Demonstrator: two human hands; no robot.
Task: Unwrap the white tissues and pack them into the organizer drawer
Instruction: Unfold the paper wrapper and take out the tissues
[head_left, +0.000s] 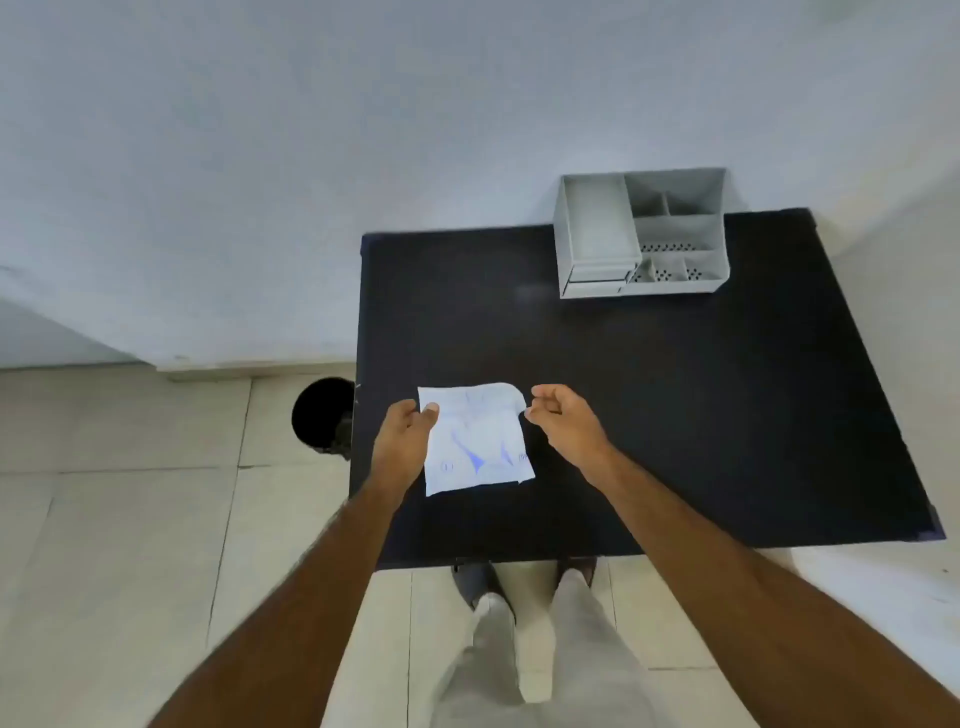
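Observation:
A white tissue pack with blue printing lies flat near the front left of the black table. My left hand grips its upper left corner, thumb on top. My right hand pinches the pack's upper right edge, where the wrapper curls up. A grey plastic organizer stands at the table's far right, with a long tray compartment on its left, several smaller compartments on its right, and a low drawer front beneath the tray, which looks closed.
A round black object sits on the tiled floor just left of the table. A pale wall rises behind the table. My legs and shoes stand at the table's front edge.

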